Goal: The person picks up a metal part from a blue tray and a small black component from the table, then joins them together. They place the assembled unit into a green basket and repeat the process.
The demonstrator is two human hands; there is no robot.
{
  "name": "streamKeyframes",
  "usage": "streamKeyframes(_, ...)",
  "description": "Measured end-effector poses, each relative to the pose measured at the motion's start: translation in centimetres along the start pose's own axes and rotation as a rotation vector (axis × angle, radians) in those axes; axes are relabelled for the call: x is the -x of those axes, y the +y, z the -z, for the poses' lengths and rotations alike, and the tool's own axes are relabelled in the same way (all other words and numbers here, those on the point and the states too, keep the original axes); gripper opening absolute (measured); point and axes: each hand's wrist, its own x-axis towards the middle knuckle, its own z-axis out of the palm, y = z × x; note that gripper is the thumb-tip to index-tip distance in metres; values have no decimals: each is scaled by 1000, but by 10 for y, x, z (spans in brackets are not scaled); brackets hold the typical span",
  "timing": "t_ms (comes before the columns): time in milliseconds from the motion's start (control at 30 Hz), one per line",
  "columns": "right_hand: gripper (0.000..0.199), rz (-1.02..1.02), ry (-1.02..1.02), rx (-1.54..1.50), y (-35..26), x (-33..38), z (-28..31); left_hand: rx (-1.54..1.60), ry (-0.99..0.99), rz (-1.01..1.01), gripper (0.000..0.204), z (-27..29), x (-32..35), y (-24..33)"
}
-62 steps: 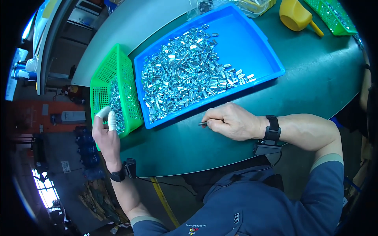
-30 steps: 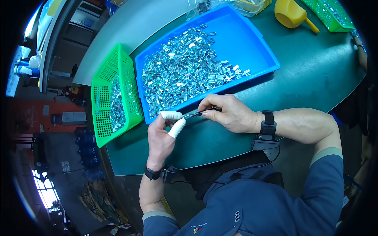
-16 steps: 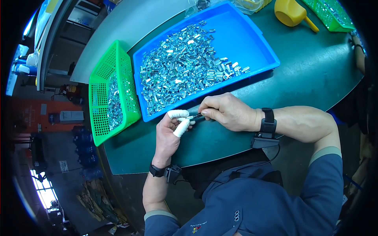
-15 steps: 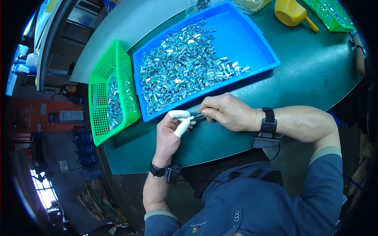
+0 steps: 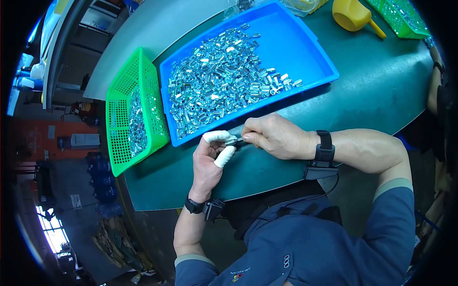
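Just off the near edge of the blue tray [image 5: 261,106], my two hands meet over the green tabletop. My left hand [image 5: 206,164], with white coverings on its thumb and fingers, is closed in a pinch on a small shiny metal sleeve [image 5: 232,141]. A thin dark tool [image 5: 240,140] sits in my right hand [image 5: 282,138], between thumb and forefinger. Its tip meets the sleeve; whether it goes inside is too small to tell. Similar metal sleeves [image 5: 214,78] lie heaped in the tray.
Left of the tray stands a green slotted basket [image 5: 161,133] with more metal pieces. A yellow scoop [image 5: 350,16] rests on the table [image 5: 381,81] at the far right, near another green basket [image 5: 404,32]. Another person's arm [image 5: 433,93] shows at the right edge.
My left thumb has drawn away from the forefinger, and the left hand has shifted slightly right. The metal sleeve now shows more clearly at the tool's tip. My right hand has barely moved.
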Motion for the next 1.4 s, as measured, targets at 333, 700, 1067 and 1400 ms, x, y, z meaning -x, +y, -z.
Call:
streamKeyframes(333,20,27,10,-115,-1,1,2,-66,-3,67,51,-6,-2,5)
streamKeyframes(700,19,-15,-35,-186,1,-1,1,-63,30,81,50,-6,-2,3)
streamKeyframes(1067,19,50,-14,-113,1,4,-2,-31,6,68,49,-4,0,1)
streamKeyframes(1400,18,49,-37,-215,-2,-5,0,-70,15,50,47,-2,-2,3)
